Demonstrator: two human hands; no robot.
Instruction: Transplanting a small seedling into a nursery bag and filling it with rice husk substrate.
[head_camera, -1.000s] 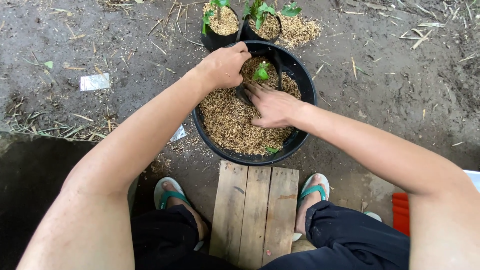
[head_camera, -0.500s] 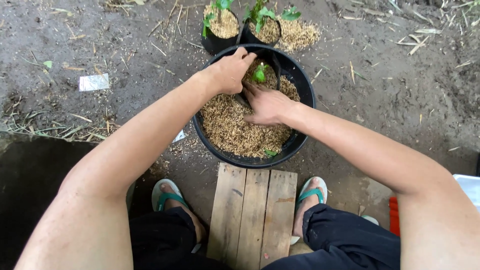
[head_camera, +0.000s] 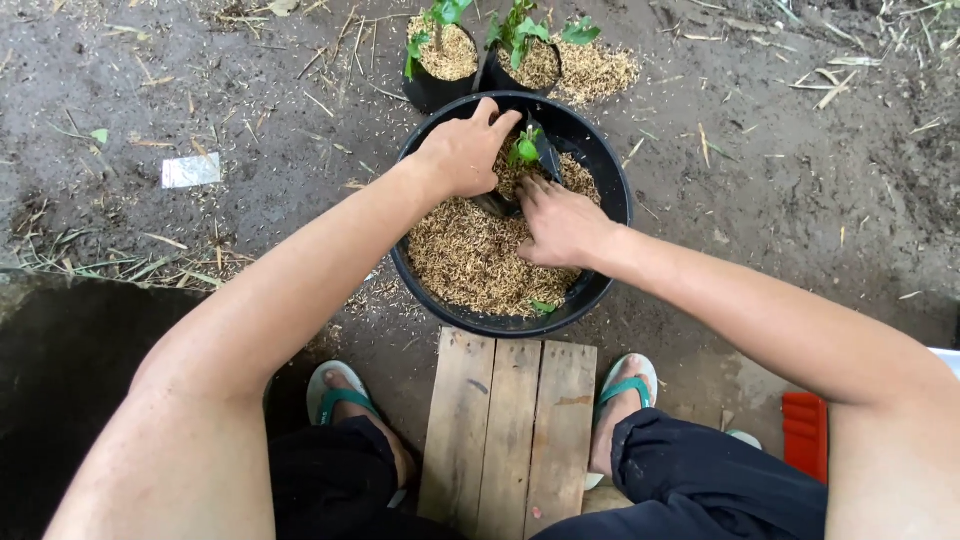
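A person is crouching over a black tub (head_camera: 612, 180) of rice husks, left hand (head_camera: 465, 152) gripping a small black seedling bag (head_camera: 545, 152) standing inside it, right hand (head_camera: 560, 225) lying open, pressing husks beside it.

Black grow bag (head_camera: 540, 152): small, soft-sided, sits inside the black tub (head_camera: 610, 170), toward the tub's far rim. Upright, mouth open, filled w/ husk mix. Side wall partly buried in the husk fill (head_camera: 470, 260).

Seedling (head_camera: 524, 148): small, bright green leaves, upright in the bag, approx. centre of its mouth.

Left hand (head_camera: 465, 152): closed on the bag's near-left edge, index finger up against tub's far rim. Right hand (head_camera: 560, 222): palm down on the husk fill just nearer than the bag, fingertips touching the bag's base.

Husk fill: tan, loose, covers the tub's floor, heaped on near side.
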